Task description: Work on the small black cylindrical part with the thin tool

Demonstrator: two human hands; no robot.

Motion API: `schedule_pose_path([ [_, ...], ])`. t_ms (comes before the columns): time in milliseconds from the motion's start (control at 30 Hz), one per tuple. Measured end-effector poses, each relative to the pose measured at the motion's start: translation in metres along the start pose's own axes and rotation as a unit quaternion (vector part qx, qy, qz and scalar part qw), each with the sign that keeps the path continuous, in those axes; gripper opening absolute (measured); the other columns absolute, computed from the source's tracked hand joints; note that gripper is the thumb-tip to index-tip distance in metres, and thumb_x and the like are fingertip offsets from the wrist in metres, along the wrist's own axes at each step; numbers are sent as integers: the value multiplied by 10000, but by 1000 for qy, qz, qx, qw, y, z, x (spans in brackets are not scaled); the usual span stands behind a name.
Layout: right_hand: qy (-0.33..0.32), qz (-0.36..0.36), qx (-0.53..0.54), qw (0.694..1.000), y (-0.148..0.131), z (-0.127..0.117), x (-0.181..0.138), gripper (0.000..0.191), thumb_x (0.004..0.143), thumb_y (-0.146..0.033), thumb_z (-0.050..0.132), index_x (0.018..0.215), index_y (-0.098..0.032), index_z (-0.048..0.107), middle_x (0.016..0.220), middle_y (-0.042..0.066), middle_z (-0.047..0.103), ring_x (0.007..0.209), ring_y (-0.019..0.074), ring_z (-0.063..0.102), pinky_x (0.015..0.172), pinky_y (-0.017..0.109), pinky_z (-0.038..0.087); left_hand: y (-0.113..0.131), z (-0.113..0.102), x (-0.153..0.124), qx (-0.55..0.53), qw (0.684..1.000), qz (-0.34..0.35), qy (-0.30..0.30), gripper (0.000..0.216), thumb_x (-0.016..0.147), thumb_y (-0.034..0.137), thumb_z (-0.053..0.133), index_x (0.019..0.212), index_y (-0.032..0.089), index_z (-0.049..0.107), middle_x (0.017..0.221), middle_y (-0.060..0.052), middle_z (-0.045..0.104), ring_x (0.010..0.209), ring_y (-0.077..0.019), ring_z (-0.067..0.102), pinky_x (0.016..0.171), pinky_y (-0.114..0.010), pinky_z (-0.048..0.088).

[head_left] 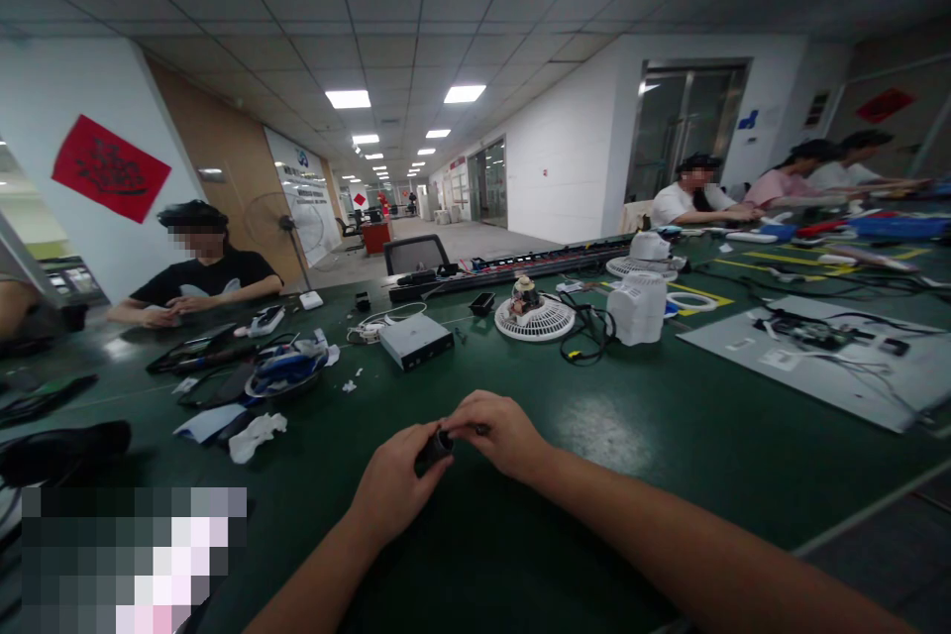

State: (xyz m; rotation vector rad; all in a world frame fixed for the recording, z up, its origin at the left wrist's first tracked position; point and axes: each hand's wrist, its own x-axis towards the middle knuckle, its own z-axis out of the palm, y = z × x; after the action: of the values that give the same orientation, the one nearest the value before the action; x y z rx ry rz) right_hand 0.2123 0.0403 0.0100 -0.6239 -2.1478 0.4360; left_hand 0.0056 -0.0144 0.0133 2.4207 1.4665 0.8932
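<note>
My left hand (pixel 393 480) is closed around a short black cylindrical piece (pixel 433 452), whose exact kind I cannot make out. Above the green table, my right hand (pixel 501 431) meets it with fingers pinched together at the piece's upper end. A small dark bit (pixel 481 429) shows between the right fingers, too small to name. Straight ahead of both hands lie a silver box-shaped drive (pixel 417 342) and a small black open box (pixel 482 303). Beyond the right hand sits a round white fan part (pixel 535 319) with its motor exposed.
A white housing (pixel 637 307) with a black cable (pixel 589 332) stands ahead to the right. Farther right lies a grey panel (pixel 824 352) with a circuit board. Crumpled tissue (pixel 257 436) and blue-and-black parts (pixel 286 367) are on the left. Co-workers sit across and along the table (pixel 594 515).
</note>
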Motion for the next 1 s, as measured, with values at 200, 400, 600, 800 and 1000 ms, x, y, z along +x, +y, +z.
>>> schedule_pose_path([
  [200, 3, 4, -7, 1000, 6, 3, 0, 74, 817, -180, 759, 881, -218, 761, 840, 27, 721, 833, 176, 650, 768, 277, 494, -4, 2, -2, 17, 999, 19, -23, 311, 873, 263, 653, 1184, 251, 643, 1092, -48, 716, 985, -233, 668, 874, -369, 533],
  [400, -14, 21, -11, 1000, 0, -1, 2, 93, 766, -209, 808, 806, -189, 727, 790, 15, 684, 782, 164, 635, 705, 252, 465, -1, 1, -3, 35, 998, 47, -16, 314, 866, 231, 665, 1178, 237, 630, 1079, -50, 716, 972, -229, 664, 883, -364, 519],
  [600, -63, 48, -73, 994, -7, -7, 2, 144, 712, -210, 814, 825, -189, 727, 708, -4, 657, 653, 141, 611, 612, 230, 424, -4, 1, -1, 26, 997, 62, -37, 334, 859, 183, 656, 1182, 247, 599, 1084, -44, 700, 969, -228, 639, 867, -372, 493],
  [800, -122, 87, -101, 984, -13, -8, 0, 147, 782, -252, 727, 925, -221, 733, 690, -19, 671, 610, 128, 610, 581, 221, 395, -3, 2, 1, 44, 998, 25, -38, 164, 812, 149, 650, 956, 218, 612, 935, -33, 678, 885, -221, 618, 803, -354, 469],
  [1000, -122, 91, -120, 981, -14, -4, 1, 174, 777, -194, 661, 935, -221, 729, 681, -16, 672, 623, 136, 610, 601, 230, 395, -1, 1, -1, 49, 998, 11, -28, 166, 806, 232, 686, 950, 220, 602, 918, -29, 661, 861, -222, 599, 781, -355, 451],
])
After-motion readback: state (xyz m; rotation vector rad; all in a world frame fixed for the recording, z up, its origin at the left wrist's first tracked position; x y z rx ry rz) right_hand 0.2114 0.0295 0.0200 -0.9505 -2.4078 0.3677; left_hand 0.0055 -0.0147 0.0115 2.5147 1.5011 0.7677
